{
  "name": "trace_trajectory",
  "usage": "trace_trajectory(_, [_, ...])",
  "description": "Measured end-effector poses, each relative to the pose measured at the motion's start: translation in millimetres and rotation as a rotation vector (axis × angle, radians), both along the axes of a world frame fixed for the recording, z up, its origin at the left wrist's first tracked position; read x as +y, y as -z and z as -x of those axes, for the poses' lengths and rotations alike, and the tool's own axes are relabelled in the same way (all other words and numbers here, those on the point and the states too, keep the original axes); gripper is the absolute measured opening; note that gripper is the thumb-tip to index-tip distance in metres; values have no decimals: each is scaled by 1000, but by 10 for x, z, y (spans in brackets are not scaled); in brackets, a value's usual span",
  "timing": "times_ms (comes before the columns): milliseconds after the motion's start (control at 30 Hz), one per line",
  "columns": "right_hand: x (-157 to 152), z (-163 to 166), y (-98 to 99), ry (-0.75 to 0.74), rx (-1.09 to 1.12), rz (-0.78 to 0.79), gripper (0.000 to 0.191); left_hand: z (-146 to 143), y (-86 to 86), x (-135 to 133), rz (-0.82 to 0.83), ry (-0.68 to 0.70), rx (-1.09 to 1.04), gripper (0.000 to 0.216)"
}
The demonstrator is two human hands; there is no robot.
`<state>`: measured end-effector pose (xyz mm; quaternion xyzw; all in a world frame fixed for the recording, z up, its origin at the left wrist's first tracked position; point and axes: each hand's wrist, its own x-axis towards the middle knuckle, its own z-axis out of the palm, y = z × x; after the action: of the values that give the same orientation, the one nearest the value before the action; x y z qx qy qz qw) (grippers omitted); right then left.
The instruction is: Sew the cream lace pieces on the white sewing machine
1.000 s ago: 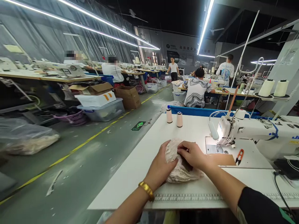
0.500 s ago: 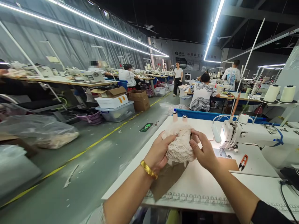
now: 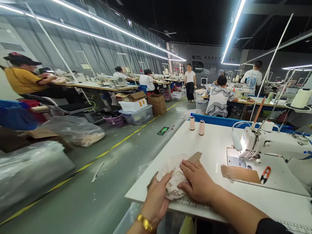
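A bundle of cream lace fabric [image 3: 175,185] lies at the near left corner of the white sewing table [image 3: 212,143], over a piece of brown card [image 3: 195,157]. My left hand [image 3: 157,196], with a gold bracelet at the wrist, grips the bundle's left side, thumb on top; its other fingers are partly hidden. From the right, my right hand [image 3: 198,182] lies on the lace with its fingers stretched out flat. Beneath them a printed ruler strip [image 3: 187,204] runs along the table's front edge.
A white sewing machine [image 3: 258,143] stands at right, with a brown card strip [image 3: 240,174] and orange thread snips [image 3: 265,175] before it. Two pink thread spools [image 3: 197,126] stand at the back. Left of the table is a floor aisle with bags and boxes; several people sit at machines.
Both hands have brought the lace bundle down and towards me, from raised above the table onto its near left corner. My right hand now lies flat on it. The view has swung left.
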<state>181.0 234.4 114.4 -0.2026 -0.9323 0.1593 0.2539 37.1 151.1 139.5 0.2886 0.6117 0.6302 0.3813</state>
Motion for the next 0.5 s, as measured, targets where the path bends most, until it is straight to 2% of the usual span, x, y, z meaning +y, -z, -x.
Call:
trace_trajectory(200, [-22, -39, 66, 8, -19, -5, 54, 360, -55, -117, 108, -90, 547, 94])
trace_trajectory(300, [-24, -32, 34, -30, -6, -18, 43, 514, -23, -187, 207, -56, 709, 95])
trace_trajectory(400, [18, -78, -52, -51, -2, 22, 48, 583, 6, -156, 290, 4, 791, 90])
trace_trajectory(500, [103, -217, -158, -12, 5, 81, 47, 624, -39, -26, 350, 64, 803, 92])
